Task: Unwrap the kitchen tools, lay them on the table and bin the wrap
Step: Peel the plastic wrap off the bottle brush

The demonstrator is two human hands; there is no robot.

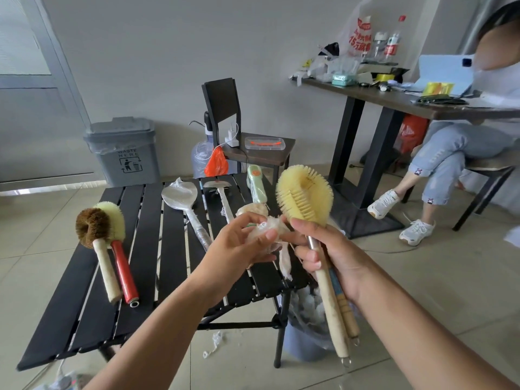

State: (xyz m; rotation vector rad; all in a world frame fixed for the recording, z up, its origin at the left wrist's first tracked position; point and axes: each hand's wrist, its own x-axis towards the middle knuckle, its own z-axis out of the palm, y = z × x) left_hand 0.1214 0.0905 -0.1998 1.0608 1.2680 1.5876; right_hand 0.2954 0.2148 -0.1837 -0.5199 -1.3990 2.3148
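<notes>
**Yellow brush bare in the right hand, wrap bunched in the left**

The right hand grips the yellow brush by the top of its pale handle, fingers curled round it. The bristle head stands upright above the far right corner of the black slatted surface. A second wooden handle with a blue band lies in the same grip, behind the first.

The left hand pinches a crumpled wad of clear wrap between thumb and fingertips, just beside the brush's metal neck. A twisted strand of it hangs down toward the edge of the surface.

Two brushes lie side by side and touching on the left of the surface: a brown brush with a pale handle, and a pale brush with a red handle. Farther back lie a wrapped spoon, a wrapped thin tool and a green tool, all still showing film.

A small bin with a plastic liner stands on the floor at the near right leg, holding white balls of wrap. A scrap of film lies on the tiles under the surface. A grey waste bin stands by the wall. A seated person is at a cluttered desk on the right.
</notes>
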